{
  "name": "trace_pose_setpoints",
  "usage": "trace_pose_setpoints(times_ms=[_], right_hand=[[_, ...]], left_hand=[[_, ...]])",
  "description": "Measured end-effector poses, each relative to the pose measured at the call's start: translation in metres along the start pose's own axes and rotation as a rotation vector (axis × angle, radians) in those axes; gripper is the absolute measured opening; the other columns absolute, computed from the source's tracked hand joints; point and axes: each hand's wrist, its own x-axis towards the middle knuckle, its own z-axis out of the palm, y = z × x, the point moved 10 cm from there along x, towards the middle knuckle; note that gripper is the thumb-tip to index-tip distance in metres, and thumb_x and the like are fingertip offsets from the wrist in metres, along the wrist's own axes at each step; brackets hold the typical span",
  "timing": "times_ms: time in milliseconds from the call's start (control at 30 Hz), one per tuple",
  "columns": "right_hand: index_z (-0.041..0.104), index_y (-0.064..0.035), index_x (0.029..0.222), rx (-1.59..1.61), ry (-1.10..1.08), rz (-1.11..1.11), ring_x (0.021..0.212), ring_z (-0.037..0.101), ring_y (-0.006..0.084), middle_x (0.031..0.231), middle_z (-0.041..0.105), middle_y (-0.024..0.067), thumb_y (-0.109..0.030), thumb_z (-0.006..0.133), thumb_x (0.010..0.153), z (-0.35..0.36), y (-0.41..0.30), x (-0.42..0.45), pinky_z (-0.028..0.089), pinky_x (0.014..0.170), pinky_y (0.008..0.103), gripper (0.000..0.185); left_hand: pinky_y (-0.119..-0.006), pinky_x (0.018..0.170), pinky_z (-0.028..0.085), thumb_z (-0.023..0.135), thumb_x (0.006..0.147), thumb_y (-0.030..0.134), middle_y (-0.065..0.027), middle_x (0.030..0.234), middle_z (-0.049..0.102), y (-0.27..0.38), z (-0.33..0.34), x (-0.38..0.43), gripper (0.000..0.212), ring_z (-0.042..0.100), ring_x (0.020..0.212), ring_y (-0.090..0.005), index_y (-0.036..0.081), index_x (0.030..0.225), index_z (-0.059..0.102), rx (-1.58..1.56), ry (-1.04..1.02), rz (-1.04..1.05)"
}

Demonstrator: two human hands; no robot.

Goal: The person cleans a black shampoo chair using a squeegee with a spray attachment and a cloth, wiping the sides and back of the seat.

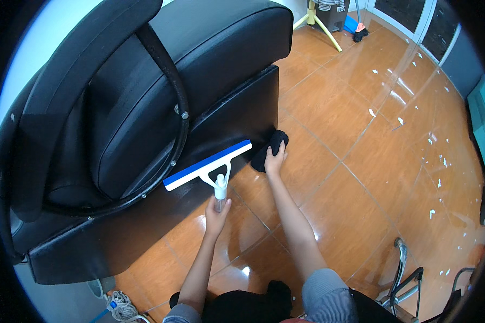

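My left hand point(217, 214) grips a white squeegee with a blue blade point(207, 164) and a clear spray bottle as its handle. The blade stands in front of the lower side of a black upholstered salon bed or chair point(226, 93); whether it touches is hard to tell. My right hand point(275, 158) holds a black cloth point(264, 155) at the lower right corner of that furniture, near the floor. A curved black armrest point(182, 105) with metal bolts arches over the seat.
White scraps point(400, 120) lie scattered on the glossy tiled floor point(347, 133). A chrome chair frame point(402, 258) stands at lower right, a string mop point(122, 305) at lower left. A broom point(360, 33), a bin point(332, 17) and a cream stand leg point(327, 34) are at the top.
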Motion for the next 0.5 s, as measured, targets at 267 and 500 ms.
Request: trace_pose_setpoints(times_ms=[267,500], right_hand=[[0.033,-0.0007,0.138,0.329,-0.036,-0.311,0.129,0.034,0.0312,0.135,0.035,0.0195,-0.016,0.065,0.088,-0.032,-0.163,-0.025,0.027,0.109,0.0402,0.061],[0.028,0.0014,0.139,0.216,0.123,-0.303,0.125,0.038,0.0391,0.135,0.033,0.0249,-0.011,0.061,0.088,-0.029,-0.101,-0.007,0.032,0.105,0.0437,0.062]], left_hand=[[-0.023,0.066,0.039,0.065,0.089,0.015,0.0019,0.081,0.052,-0.006,-0.006,-0.007,0.020,0.047,0.074,-0.0053,0.001,0.101,0.056,-0.047,0.023,-0.020],[-0.022,0.061,0.040,0.065,0.089,0.015,0.0037,0.076,0.051,0.001,-0.012,-0.005,0.018,0.047,0.068,-0.0056,0.002,0.099,0.056,0.025,0.012,0.022]])
